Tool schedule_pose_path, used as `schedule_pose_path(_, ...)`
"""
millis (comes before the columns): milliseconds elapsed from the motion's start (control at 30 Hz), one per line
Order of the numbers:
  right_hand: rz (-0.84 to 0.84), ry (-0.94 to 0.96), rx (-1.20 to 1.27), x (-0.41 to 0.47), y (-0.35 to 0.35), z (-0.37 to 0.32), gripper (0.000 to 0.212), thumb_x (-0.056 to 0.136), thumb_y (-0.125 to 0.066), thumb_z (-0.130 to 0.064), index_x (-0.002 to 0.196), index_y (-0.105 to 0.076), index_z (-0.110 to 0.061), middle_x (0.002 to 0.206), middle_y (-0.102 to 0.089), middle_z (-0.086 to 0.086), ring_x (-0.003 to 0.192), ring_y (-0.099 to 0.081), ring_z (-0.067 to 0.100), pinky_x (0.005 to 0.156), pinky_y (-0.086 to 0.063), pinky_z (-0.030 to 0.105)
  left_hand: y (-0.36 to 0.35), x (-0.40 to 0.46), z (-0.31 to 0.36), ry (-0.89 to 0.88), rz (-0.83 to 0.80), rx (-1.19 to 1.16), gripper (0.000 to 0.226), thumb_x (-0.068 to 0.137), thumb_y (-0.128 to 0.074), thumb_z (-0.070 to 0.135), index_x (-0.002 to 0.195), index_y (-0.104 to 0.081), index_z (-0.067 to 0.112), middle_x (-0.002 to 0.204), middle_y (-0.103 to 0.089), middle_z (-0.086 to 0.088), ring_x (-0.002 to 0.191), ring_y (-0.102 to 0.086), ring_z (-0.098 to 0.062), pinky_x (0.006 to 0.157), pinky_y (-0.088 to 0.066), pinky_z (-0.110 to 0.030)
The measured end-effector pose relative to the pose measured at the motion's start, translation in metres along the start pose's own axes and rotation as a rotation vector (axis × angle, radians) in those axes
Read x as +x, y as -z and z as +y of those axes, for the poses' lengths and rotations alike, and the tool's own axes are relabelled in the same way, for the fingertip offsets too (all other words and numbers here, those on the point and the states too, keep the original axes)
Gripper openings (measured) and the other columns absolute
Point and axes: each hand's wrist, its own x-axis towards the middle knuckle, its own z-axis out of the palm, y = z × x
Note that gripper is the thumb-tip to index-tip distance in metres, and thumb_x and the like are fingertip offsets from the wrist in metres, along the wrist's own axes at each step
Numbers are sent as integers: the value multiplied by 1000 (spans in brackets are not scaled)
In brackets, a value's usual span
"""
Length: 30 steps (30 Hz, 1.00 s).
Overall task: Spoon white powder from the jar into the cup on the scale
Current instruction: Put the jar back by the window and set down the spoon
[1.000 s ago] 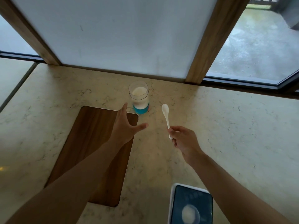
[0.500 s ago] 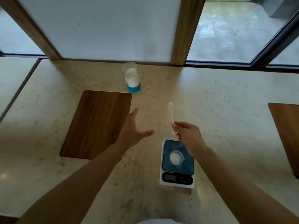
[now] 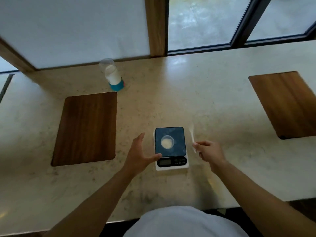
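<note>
While the marble counter (image 3: 213, 100) runs the full width of the view, its left part carries a dark wooden board (image 3: 85, 129) lying flat, with nothing on it. Just beyond that board's far right corner stands the jar (image 3: 112, 75), clear-walled with a blue base, partly filled with white powder and close to the frosted window panel (image 3: 73, 28); it is well apart from both hands and from the scale. Nearer the person, the left hand (image 3: 138, 156) is spread wide and holds nothing, its fingers pointing away and its thumb reaching toward the near left corner of the scale; whether the thumb touches it cannot be told. The scale (image 3: 171, 147) sits near the middle of the counter, white-bodied with a dark platform and a display strip facing the person. The cup (image 3: 167, 141), small and clear, stands on the platform with white powder in it. Nothing lies between jar and scale but bare counter. Just right of the scale, the right hand (image 3: 209, 152) pinches the handle of a white spoon (image 3: 192, 135), whose blurred bowl points away from the person, beside the platform's right edge. Farther right lies a second wooden board (image 3: 287, 103), likewise bare.
</note>
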Motion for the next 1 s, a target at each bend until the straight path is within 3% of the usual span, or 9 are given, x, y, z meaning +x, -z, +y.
schedule_pose_path(167,70,-28,-112,-4,15,36,8,85,-76,-17,92,-77,-15,79,-75,3,59,-64,15,53,-48,28,-20,-10,-10,41,8,-7,114,64,-90,54,156,-31,21,157,-40,-5,137,-43,-17,108,-37,-33)
schedule_pose_path(333,111,-27,-201,-3,19,53,6,82,-78,-18,88,-77,-21,72,-74,-6,60,-71,10,67,-62,33,-34,-24,-14,52,24,8,106,70,-88,51,155,-33,20,156,-42,-7,137,-46,-22,109,-41,-37)
schedule_pose_path(533,95,-11,-271,2,21,58,4,81,-78,-19,83,-79,-23,68,-75,-7,61,-71,10,71,-62,37,-40,-30,-14,49,27,27,102,73,-87,49,154,-35,18,156,-43,-8,138,-46,-25,112,-43,-45)
schedule_pose_path(767,92,19,-367,8,23,62,3,81,-79,-26,83,-80,-24,70,-74,-11,64,-69,6,71,-60,33,-44,-27,-16,74,39,64,90,81,-83,39,154,-34,17,156,-42,-8,139,-44,-26,114,-40,-48)
schedule_pose_path(1000,95,21,-443,12,21,61,8,80,-80,-28,73,-76,-26,69,-71,-13,65,-67,5,69,-61,33,-47,-27,-17,86,42,84,84,86,-76,46,154,-34,19,157,-42,-7,139,-44,-26,113,-40,-46)
